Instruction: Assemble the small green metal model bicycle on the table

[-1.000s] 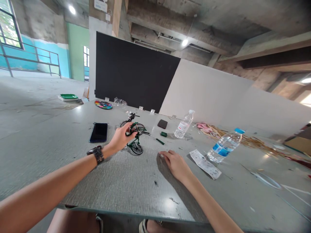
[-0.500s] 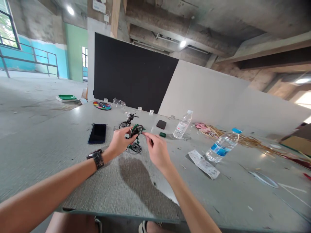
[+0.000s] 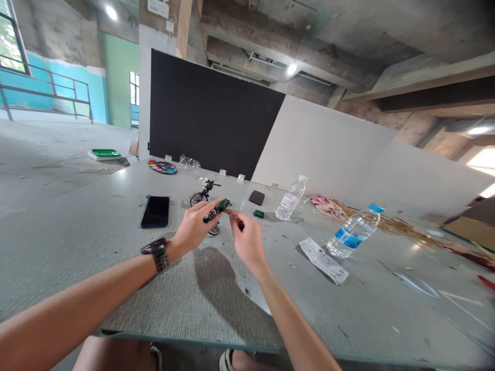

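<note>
My left hand (image 3: 195, 226), with a dark watch on its wrist, is closed round a small green model bicycle (image 3: 216, 210) and holds it tilted just above the grey table (image 3: 116, 242). My right hand (image 3: 244, 238) is beside it with fingers pinched at the bicycle's right end, around a thin dark piece that I cannot make out clearly. A second, black model bicycle (image 3: 201, 194) stands behind them on the table. A small green part (image 3: 259, 213) lies to the right.
A dark phone (image 3: 155, 211) lies at the left, a smaller dark device (image 3: 257, 197) farther back. Two plastic water bottles (image 3: 291, 198) (image 3: 352, 230), a paper slip (image 3: 324, 260), a paint palette (image 3: 162, 167) and a heap of straw-like strips (image 3: 390, 222) lie on the table.
My right hand rose from the table and came to the green bicycle. My left hand lifted and tilted the bicycle off the table.
</note>
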`<state>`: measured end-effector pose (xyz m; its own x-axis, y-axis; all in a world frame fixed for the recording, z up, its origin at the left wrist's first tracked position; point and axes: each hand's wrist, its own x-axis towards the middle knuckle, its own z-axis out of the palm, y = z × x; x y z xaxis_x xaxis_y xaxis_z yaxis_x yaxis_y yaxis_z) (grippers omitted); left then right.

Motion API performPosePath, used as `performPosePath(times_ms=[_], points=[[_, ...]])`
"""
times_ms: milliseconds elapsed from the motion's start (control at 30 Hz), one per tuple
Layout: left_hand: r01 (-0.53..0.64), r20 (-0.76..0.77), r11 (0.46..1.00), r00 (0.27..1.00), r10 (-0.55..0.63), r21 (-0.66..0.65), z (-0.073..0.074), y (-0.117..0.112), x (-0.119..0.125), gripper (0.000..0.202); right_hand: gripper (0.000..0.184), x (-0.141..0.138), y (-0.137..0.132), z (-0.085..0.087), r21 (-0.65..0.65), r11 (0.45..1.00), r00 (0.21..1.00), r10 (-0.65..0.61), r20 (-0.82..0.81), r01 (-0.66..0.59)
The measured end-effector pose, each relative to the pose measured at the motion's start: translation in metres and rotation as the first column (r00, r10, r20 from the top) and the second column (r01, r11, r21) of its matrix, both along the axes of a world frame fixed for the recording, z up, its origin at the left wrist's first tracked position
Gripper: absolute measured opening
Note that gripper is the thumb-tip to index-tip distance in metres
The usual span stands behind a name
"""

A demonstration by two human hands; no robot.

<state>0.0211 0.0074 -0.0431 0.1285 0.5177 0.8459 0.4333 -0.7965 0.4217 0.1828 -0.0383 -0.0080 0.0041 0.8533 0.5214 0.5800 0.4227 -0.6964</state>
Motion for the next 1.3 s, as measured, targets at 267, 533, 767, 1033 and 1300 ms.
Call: performPosePath(times_ms=[267,533,767,1033,1300], points=[[0.004,-0.075,0.996,0.997,0.002,0.089,-0.0034,0.0037,-0.0009,0.044,0.038,0.0011,0.0041,-0.0053,-0.086,0.996,0.986,0.008,-0.165,-0.022],[0.003,-0.123,0.99,0.992,0.014,0.139,-0.0014,0.0027,-0.0026,0.045,0.043,0.0017,0.0083,-0.0102,-0.095,0.994,0.971,0.031,-0.237,-0.055],[0.002,-0.1,0.993,0.995,0.01,0.119,-0.0034,0.0021,-0.0007,0.044,0.045,0.0005,0.005,-0.0078,-0.111,0.993,0.975,0.01,-0.224,-0.036],[0.007,-0.077,0.997,0.997,-0.001,0.081,-0.0051,0.0018,0.0011,0.042,0.043,0.0009,0.0026,-0.0069,-0.142,0.989,0.978,-0.003,-0.209,-0.028],[-0.002,-0.084,0.998,0.996,0.007,0.061,-0.0045,0.0002,0.0015,0.041,0.042,0.0018,0.0047,-0.0087,-0.134,0.991,0.979,-0.003,-0.205,-0.025]])
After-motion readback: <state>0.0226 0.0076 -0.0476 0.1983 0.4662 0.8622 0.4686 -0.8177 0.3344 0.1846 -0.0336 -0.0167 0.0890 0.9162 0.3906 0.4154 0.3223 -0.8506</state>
